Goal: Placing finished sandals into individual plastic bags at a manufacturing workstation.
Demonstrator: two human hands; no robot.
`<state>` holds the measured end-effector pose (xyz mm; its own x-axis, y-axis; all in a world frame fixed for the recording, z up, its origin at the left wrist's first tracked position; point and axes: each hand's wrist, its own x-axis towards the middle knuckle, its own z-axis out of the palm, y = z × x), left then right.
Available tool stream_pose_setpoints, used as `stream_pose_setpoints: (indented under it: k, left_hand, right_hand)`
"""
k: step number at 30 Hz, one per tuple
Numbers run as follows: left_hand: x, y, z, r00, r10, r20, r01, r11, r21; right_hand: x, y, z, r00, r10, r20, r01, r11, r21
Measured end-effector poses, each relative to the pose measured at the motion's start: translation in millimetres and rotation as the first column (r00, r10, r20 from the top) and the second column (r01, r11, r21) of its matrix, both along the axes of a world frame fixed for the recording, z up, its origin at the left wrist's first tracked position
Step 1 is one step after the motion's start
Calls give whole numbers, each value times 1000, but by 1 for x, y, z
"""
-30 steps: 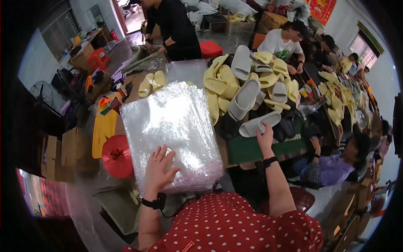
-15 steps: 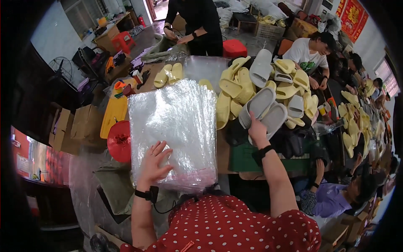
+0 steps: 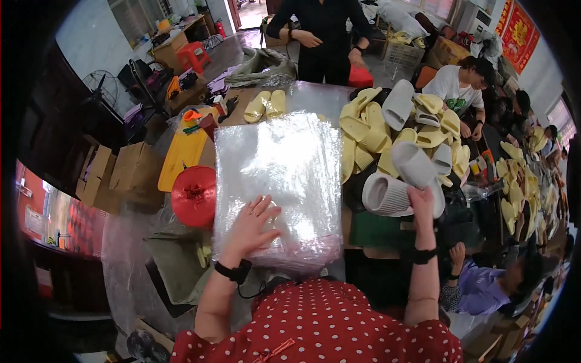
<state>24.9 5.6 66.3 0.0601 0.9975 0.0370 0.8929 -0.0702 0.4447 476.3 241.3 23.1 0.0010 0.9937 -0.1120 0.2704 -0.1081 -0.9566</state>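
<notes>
My left hand (image 3: 253,228) rests on a tall stack of clear, shiny plastic bags (image 3: 279,175), its fingers spread and nothing gripped. To the right, my right hand (image 3: 422,204) is closed on pale grey slippers. One grey slipper (image 3: 386,195) with a ribbed strap points left from the hand, and another grey slipper (image 3: 413,163) lies just above it. Where exactly the fingertips press is hidden behind the slippers. Directly beyond them spreads a heap of yellow slippers (image 3: 376,130) mixed with a few grey ones.
A red roll of twine (image 3: 193,196) and a yellow board (image 3: 180,158) lie left of the bags. A pair of yellow slippers (image 3: 266,106) sits beyond. One person (image 3: 330,39) in black stands across the table; a person (image 3: 463,94) in white and a person (image 3: 482,289) in purple are at right.
My right hand has turned the grey slippers, so a ribbed strap now shows. My left hand stays on the bags. The person in black has drawn their hands apart, away from the sack.
</notes>
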Motion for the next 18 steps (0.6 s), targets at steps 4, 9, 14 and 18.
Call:
stream_pose_setpoints:
  k: [4, 9, 14, 18]
  left_hand:
    - [-8, 0, -16, 998, -46, -47, 46, 999, 1]
    - [-12, -7, -9, 995, -101, 6, 100, 989, 112]
    - [-47, -30, -2, 981, -191, -20, 192, 979, 62]
    - [-60, -36, -18, 968, -175, -182, 195, 976, 100]
  right_hand:
    - [-84, -92, 150, 749, 137, -649, -156, 987, 28]
    - [-168, -152, 192, 555, 216, -803, -389, 921, -22]
    - [-277, -183, 190, 462, 159, -873, -405, 913, -48]
    - [-337, -146, 115, 544, 19, -839, -310, 934, -180]
